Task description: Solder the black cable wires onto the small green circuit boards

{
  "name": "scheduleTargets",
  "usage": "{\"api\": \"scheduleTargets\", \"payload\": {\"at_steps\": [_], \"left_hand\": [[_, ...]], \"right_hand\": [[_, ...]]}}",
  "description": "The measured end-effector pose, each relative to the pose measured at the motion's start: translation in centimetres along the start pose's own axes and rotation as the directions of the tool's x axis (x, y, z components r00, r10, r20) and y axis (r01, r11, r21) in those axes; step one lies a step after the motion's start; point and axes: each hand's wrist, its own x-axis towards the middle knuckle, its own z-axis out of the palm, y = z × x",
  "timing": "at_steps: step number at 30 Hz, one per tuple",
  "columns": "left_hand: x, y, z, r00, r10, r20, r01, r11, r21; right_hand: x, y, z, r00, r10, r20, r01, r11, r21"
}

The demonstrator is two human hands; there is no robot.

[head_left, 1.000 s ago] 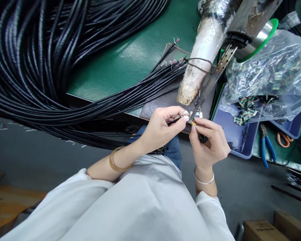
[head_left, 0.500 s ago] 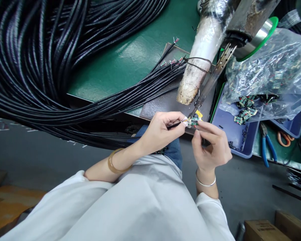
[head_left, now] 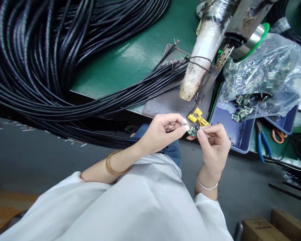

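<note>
My left hand (head_left: pixel 160 132) is closed in a pinch on the end of a black cable, most of which its fingers hide. Thin wires run from those fingertips to a small green circuit board (head_left: pixel 192 132). My right hand (head_left: pixel 214 144) grips the board's right end between thumb and fingers. Just above the board are a yellow plastic piece (head_left: pixel 197 115) and the tip of a soldering iron (head_left: pixel 207 83), mounted and slanting down from the upper right. The board is apart from the tip.
Black cables (head_left: pixel 115 103) with stripped ends lie across the left and onto a brown board (head_left: pixel 157 105). A whitish wrapped tube (head_left: pixel 197 67) hangs beside the iron. To the right are a solder spool (head_left: pixel 256 40), a bag of circuit boards (head_left: pixel 268 73), a purple tray (head_left: pixel 244 144) and blue-handled pliers (head_left: pixel 262 144).
The circuit board has moved down, away from the soldering iron's tip, and turned slightly. My right hand has closed on its right end. More of the yellow piece shows.
</note>
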Motion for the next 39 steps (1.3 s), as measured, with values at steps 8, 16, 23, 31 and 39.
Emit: {"api": "scheduleTargets", "payload": {"at_steps": [8, 16, 23, 31, 39], "left_hand": [[-0.2, 0.3, 0.0, 0.996, -0.086, -0.009, 0.084, 0.992, -0.094], [-0.6, 0.1, -0.6, 0.997, -0.041, 0.069, 0.042, 0.999, -0.01], [-0.7, 0.2, -0.8, 0.989, -0.059, 0.137, 0.065, 0.997, -0.042], [-0.5, -0.2, -0.6, 0.99, -0.053, 0.131, 0.06, 0.997, -0.052], [-0.6, -0.3, -0.8, 0.988, -0.094, 0.121, 0.104, 0.991, -0.084]], "right_hand": [[-1.7, -1.3, 0.0, 0.92, -0.382, -0.092, 0.282, 0.804, -0.524], [-1.9, -0.9, 0.7, 0.984, -0.165, -0.074, 0.133, 0.938, -0.32], [-1.3, -0.9, -0.1, 1.0, -0.011, 0.016, 0.014, 0.983, -0.181], [-2.3, -0.5, 0.5, 0.965, -0.263, -0.02, 0.234, 0.887, -0.398], [-2.4, 0.4, 0.6, 0.973, -0.23, 0.013, 0.215, 0.883, -0.416]]}}
